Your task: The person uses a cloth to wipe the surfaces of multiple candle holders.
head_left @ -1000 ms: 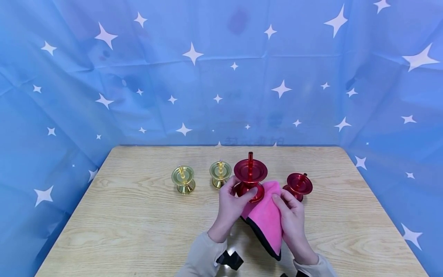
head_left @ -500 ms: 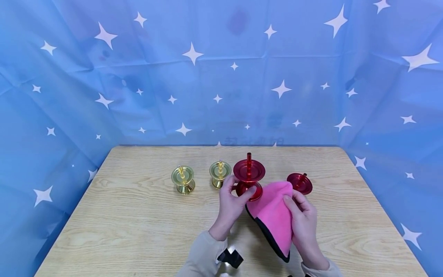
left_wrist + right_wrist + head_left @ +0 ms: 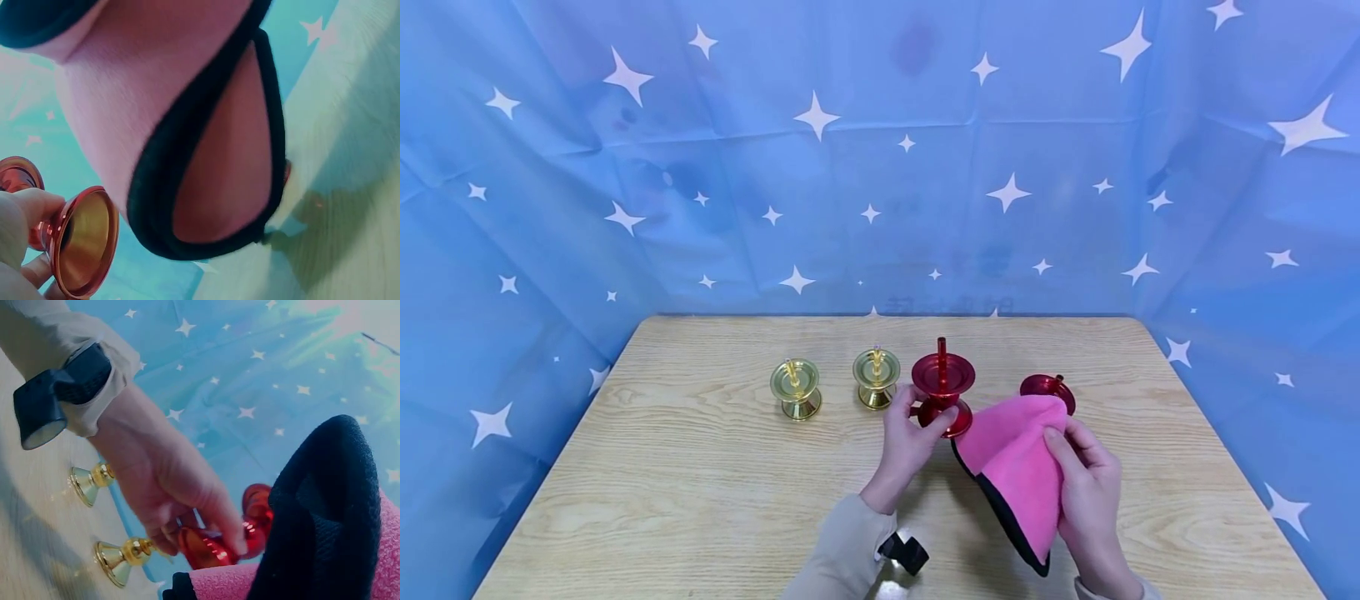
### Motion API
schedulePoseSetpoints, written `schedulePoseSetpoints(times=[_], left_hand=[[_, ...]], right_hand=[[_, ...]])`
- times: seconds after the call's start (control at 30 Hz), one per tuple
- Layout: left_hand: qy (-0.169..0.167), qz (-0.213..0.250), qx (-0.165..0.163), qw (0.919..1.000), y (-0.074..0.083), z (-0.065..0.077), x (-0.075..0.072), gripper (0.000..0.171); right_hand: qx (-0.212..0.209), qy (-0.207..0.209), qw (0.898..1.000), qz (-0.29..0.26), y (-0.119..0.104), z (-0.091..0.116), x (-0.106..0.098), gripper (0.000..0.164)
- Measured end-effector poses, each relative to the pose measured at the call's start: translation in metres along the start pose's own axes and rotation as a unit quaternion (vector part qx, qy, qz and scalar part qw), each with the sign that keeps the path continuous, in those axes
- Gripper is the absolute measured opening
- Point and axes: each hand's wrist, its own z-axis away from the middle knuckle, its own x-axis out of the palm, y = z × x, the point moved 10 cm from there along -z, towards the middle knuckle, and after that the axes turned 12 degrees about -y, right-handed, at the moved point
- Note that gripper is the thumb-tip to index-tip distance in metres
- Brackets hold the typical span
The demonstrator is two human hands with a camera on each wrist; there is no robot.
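Note:
My left hand (image 3: 904, 450) grips a shiny red candle holder (image 3: 958, 377) near its base, with the dish and central spike upright. Its hollow underside shows in the left wrist view, where the base (image 3: 87, 244) is clear of the table. To the right, my right hand (image 3: 1092, 492) pinches a pink cloth (image 3: 1018, 458) with a black border between thumb and fingers. The cloth hangs down, its left part close to the red base. Behind the cloth stands a second red candle holder (image 3: 1041, 385), its lower part hidden.
Two gold candle holders, one at the left (image 3: 795, 381) and one nearer the middle (image 3: 876, 372), stand upright on the wooden table (image 3: 685, 483). A blue curtain (image 3: 850, 167) with white stars hangs behind and at both sides.
My right hand has moved right with the cloth, away from the held candle holder, and the cloth now hides more of the second red one. My left hand has shifted only slightly.

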Motion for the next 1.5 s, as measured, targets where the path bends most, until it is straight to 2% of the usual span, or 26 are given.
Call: schedulePoseSetpoints(times=[0.17, 0.4, 0.6, 0.83, 1.03, 1.27, 1.5], left_hand=[[-0.008, -0.008, 0.008, 0.9999, -0.007, -0.003, 0.005, 0.021], [-0.005, -0.022, -0.032, 0.9992, -0.056, -0.009, 0.015, 0.023], [0.002, -0.019, -0.048, 0.9986, -0.073, -0.012, 0.017, 0.025], [0.003, -0.026, -0.074, 0.9969, -0.088, -0.020, 0.021, 0.024], [-0.009, -0.044, -0.096, 0.9944, -0.098, -0.026, 0.025, 0.023], [-0.008, -0.057, -0.085, 0.9948, -0.101, -0.033, 0.027, 0.024], [-0.006, -0.060, -0.073, 0.9955, -0.111, -0.037, 0.031, 0.025]], right_hand=[[-0.006, 0.005, 1.000, -0.002, -0.006, 0.001, -0.007, 0.019], [-0.003, 0.019, 1.000, 0.000, -0.012, 0.003, -0.016, 0.016], [-0.011, 0.033, 0.999, -0.016, -0.015, 0.005, -0.022, 0.015], [-0.012, 0.043, 0.998, -0.042, -0.016, 0.007, -0.027, 0.015], [-0.013, 0.045, 0.998, -0.047, -0.017, 0.009, -0.029, 0.015], [-0.018, 0.029, 0.998, -0.054, -0.017, 0.008, -0.026, 0.016], [-0.013, 0.026, 0.998, -0.048, -0.017, 0.007, -0.025, 0.017]])
